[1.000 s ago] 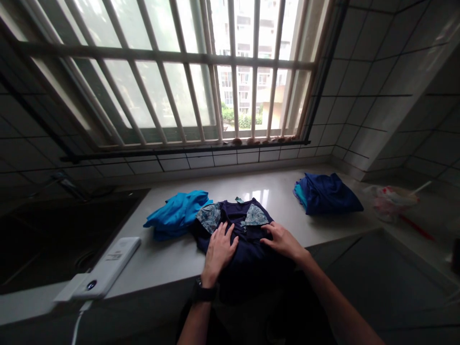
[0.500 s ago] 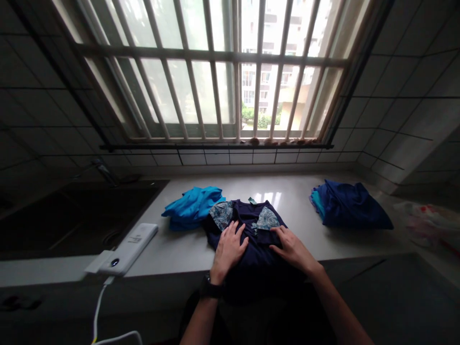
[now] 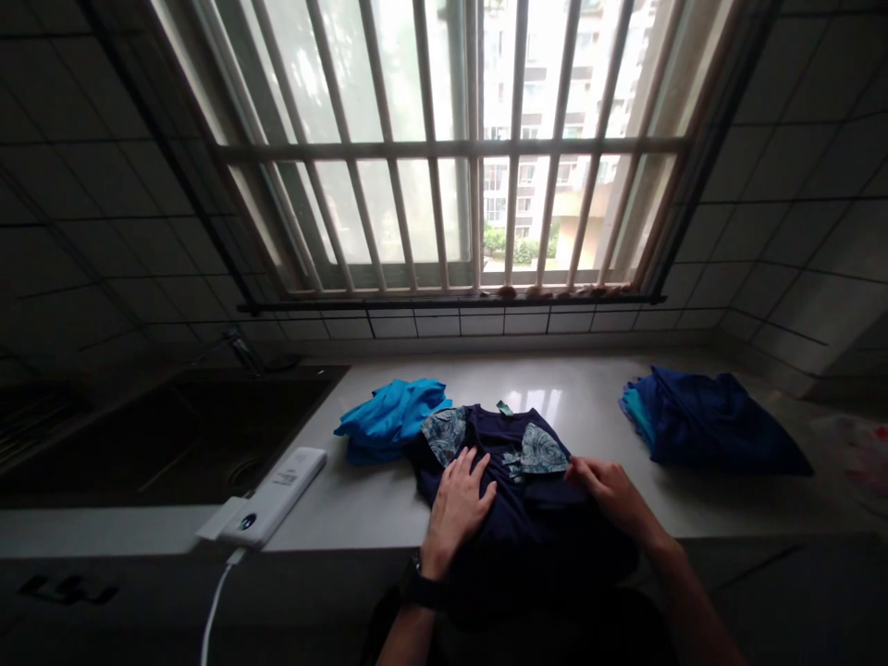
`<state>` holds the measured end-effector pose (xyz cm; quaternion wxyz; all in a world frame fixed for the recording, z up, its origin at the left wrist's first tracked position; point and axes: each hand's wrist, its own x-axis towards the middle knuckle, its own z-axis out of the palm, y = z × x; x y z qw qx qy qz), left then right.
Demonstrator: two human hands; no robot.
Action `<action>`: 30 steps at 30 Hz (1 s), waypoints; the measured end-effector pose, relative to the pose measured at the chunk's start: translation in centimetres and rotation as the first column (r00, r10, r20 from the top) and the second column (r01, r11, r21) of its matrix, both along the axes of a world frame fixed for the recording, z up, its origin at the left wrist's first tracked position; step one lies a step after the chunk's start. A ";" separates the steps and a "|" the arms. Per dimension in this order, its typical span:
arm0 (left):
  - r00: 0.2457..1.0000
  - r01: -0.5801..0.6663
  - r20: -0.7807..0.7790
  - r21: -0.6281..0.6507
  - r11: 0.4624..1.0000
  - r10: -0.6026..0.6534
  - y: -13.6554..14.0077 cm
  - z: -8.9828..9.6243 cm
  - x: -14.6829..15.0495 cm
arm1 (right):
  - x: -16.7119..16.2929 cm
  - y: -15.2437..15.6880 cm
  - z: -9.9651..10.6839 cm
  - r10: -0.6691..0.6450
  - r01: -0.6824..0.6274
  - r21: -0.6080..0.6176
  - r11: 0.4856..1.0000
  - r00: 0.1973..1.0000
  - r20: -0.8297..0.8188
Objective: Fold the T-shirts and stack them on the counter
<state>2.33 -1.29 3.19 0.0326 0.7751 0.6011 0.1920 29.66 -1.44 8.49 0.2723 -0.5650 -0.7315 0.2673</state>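
Note:
A dark navy shirt (image 3: 506, 504) with paisley-patterned sleeves lies on the counter, its lower part hanging over the front edge. My left hand (image 3: 459, 499) rests flat on its left half, fingers spread. At the shirt's right side, my right hand (image 3: 610, 490) pinches the fabric by the patterned sleeve (image 3: 545, 449). A small green tag shows at the neckline. Just behind the left sleeve sits a crumpled bright blue garment (image 3: 394, 416).
A pile of folded blue clothes (image 3: 721, 421) stands on the counter (image 3: 589, 398) to the right, beside a plastic bag (image 3: 857, 453) at the far right. A white power bank (image 3: 284, 495) with a cable lies left, next to the dark sink (image 3: 194, 435). A barred window is behind.
My right hand has moved outward to the right and closed on the shirt's side near the sleeve. My left hand stays flat on the shirt. The camera view has shifted.

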 end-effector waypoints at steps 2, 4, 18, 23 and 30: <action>1.000 -0.008 -0.010 -0.010 1.000 0.008 0.0 0.1 0.0 | -1.3 1.5 -0.4 -0.180 0.165 0.124 0.979 0.975 0.129; 1.000 -0.012 -0.024 -0.026 1.000 0.011 0.0 0.2 0.0 | -2.3 3.0 -0.9 -0.208 0.171 0.152 0.973 0.937 0.282; 0.999 -0.010 -0.036 -0.056 0.998 0.008 -0.1 0.6 -0.3 | -1.0 3.3 -4.1 -0.383 0.236 0.375 0.896 0.838 0.388; 1.000 -0.010 -0.007 -0.030 0.999 0.010 0.2 -0.2 -0.6 | -3.4 1.8 -6.2 -0.288 0.160 0.294 0.942 0.833 0.473; 0.860 -0.101 0.503 0.005 0.995 0.085 0.3 1.1 -1.8 | -3.0 2.0 -5.7 -0.284 0.169 0.280 0.945 0.849 0.446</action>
